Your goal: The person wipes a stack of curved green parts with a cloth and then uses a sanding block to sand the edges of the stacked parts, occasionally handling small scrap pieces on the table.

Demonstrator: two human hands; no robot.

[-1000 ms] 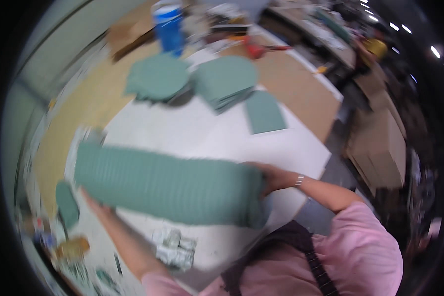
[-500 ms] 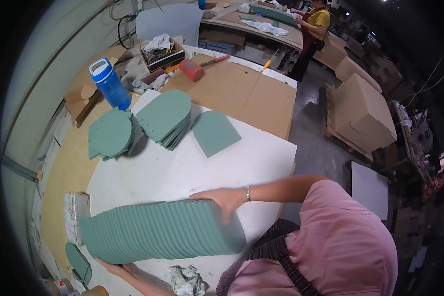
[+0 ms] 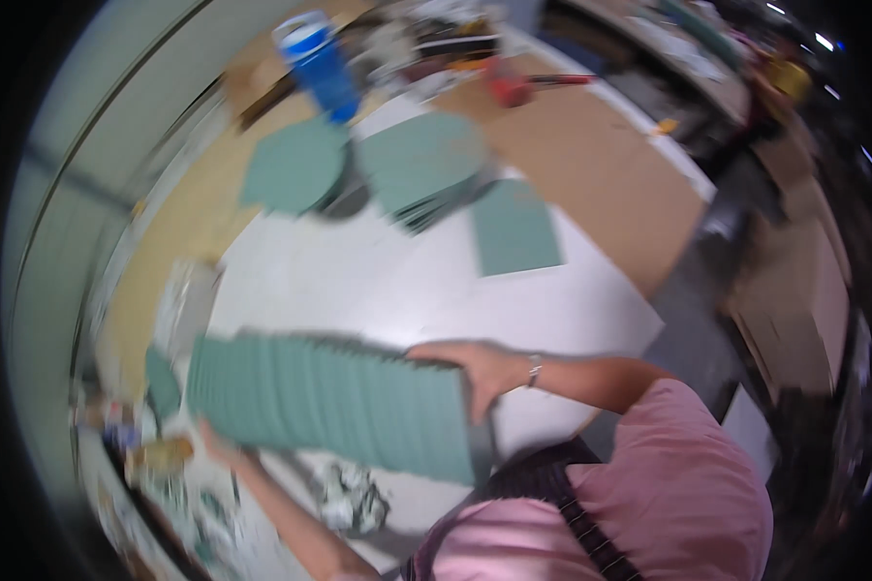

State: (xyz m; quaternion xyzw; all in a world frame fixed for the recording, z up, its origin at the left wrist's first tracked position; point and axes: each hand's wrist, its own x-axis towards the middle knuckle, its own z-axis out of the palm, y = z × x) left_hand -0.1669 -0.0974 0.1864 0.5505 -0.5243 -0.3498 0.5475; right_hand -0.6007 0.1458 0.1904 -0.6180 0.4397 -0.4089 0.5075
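A long row of thin green arched panels point(image 3: 329, 402) stands on edge, packed face to face, between my two hands. My right hand point(image 3: 489, 371) grips the right end, with its fingers over the far edge and the palm against the outer panel. Low at the left end, my left hand point(image 3: 218, 445) holds the near side of the row; motion smears its fingers. A whitish block point(image 3: 186, 305) is just beyond the row's left end. Beside that end is a separate small green piece point(image 3: 162, 382).
Farther back lie two green panel stacks point(image 3: 295, 165) point(image 3: 421, 160) and a single panel point(image 3: 515, 228). Behind them are a blue bottle point(image 3: 320, 73), a red mallet point(image 3: 507, 82) and a cardboard sheet point(image 3: 591, 165). A crumpled wad point(image 3: 351, 499) lies near me. Boxes point(image 3: 790, 290) stand right.
My view has swung, blurring the scene. The panels look straighter and more tightly pressed together, and the row's left end has come away from the block. Both hands keep hold of it.
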